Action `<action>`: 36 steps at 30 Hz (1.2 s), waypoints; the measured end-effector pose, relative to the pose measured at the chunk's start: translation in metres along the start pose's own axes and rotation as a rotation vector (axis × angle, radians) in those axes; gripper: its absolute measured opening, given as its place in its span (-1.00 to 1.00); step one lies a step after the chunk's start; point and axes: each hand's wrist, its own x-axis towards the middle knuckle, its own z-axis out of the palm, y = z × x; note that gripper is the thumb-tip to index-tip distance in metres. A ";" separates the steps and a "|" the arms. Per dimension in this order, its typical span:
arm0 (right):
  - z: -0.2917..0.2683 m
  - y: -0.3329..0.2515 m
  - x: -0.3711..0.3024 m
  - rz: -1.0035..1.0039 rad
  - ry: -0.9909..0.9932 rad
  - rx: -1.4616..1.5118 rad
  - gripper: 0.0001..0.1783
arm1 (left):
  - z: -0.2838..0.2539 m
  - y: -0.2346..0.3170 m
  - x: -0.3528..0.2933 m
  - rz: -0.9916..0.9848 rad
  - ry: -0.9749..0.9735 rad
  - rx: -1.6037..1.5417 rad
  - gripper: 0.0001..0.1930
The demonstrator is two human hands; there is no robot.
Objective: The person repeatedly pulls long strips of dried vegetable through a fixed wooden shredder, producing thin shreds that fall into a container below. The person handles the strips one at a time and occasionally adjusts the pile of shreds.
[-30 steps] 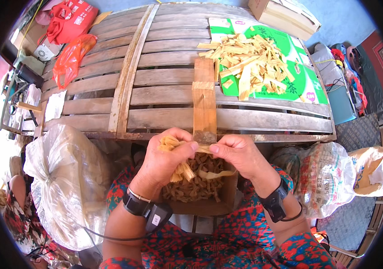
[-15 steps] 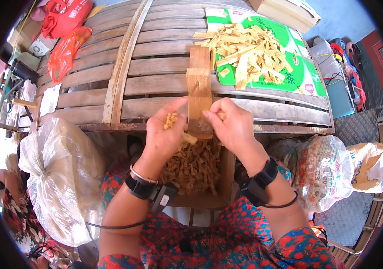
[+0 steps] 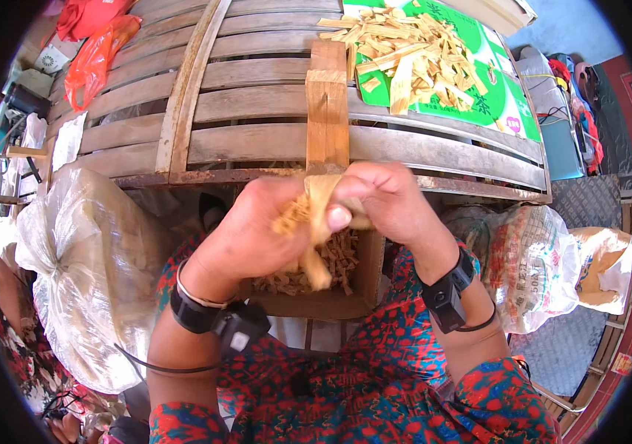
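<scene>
Over a cardboard box (image 3: 327, 305), my two hands come together at the table's front edge. My left hand (image 3: 253, 226) is closed round a small bunch of crinkled yellow pieces (image 3: 293, 216). A flat, pale yellow dried strip (image 3: 319, 198) runs looped between both hands, its lower end hanging down. My right hand (image 3: 390, 201) pinches this strip, its fingers blurred by motion. Just beyond the hands, a wooden block (image 3: 327, 133) with a raised step lies across the slats. Short yellow-brown pieces (image 3: 342, 259) fill part of the box, partly hidden by my hands.
Loose yellow strips (image 3: 419, 66) lie heaped on a green printed cardboard sheet (image 3: 508, 122) on the slatted table (image 3: 257, 140). A tied plastic sack (image 3: 86, 274) stands at left, a woven sack (image 3: 530, 266) at right. Red bags (image 3: 101, 59) lie far left.
My hands have left the wooden block and drawn nearer to me and together. The strip now stands looped between them. The view has shifted, so the table appears higher.
</scene>
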 end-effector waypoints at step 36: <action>0.001 -0.004 -0.009 0.237 -0.119 -0.044 -0.60 | -0.009 -0.021 0.002 -0.360 0.262 -0.375 -0.79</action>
